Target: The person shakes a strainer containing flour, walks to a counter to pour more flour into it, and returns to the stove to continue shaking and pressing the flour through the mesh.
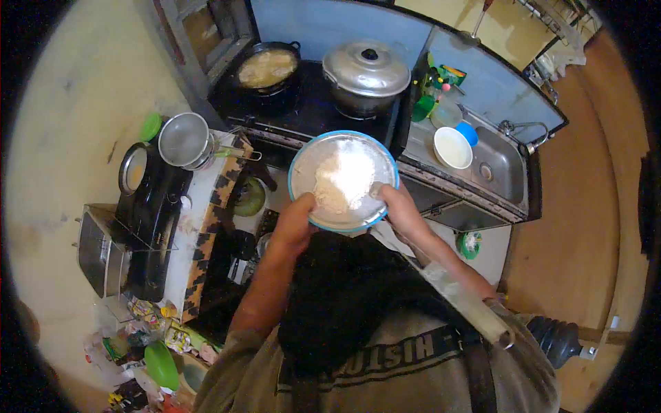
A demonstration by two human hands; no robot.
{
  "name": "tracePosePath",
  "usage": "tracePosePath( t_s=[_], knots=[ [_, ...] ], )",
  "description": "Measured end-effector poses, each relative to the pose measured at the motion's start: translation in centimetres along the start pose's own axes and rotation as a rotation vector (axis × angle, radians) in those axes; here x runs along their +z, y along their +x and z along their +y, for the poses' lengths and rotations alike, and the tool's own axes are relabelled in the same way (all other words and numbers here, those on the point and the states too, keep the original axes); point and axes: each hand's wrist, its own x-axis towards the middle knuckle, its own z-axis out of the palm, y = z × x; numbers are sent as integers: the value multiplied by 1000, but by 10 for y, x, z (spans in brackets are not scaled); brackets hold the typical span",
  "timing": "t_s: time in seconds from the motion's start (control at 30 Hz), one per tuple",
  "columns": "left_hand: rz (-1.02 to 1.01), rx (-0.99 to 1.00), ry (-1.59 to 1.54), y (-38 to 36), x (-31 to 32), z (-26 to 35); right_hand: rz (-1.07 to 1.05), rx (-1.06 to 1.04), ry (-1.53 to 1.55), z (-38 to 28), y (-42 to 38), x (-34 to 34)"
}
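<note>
A round, shallow, blue-rimmed bowl (308,160) is held up in front of my body. Inside lies a pale, flour-like powder (334,193), and a bright glare hides part of it. My left hand (295,219) grips the near left rim with the thumb over the edge. On the near right side, my right hand (399,205) holds the rim the same way. The fingers beneath the bowl are hidden.
Beyond the bowl, a pan of frying food (267,69) and a lidded pot (368,72) stand on the stove. A white bowl (452,148) sits by the sink (506,148). Left, a sieve (184,140) rests on a tiled counter (196,237).
</note>
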Motion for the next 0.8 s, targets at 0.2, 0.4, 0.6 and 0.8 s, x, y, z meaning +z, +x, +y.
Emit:
tracePosePath(
  t_s=[0.2,0.4,0.6,0.8],
  knots=[
    [-14,-31,-22,16,-15,-5,2,-10,97,-13,-10,2],
    [-6,150,53,13,-12,-20,-106,-46,275,-34,-22,-13],
    [76,139,108,-10,11,3,-24,-50,83,-30,-13,-1],
    [-20,89,24,-2,1,8,46,-19,-88,-25,1,17]
  ],
)
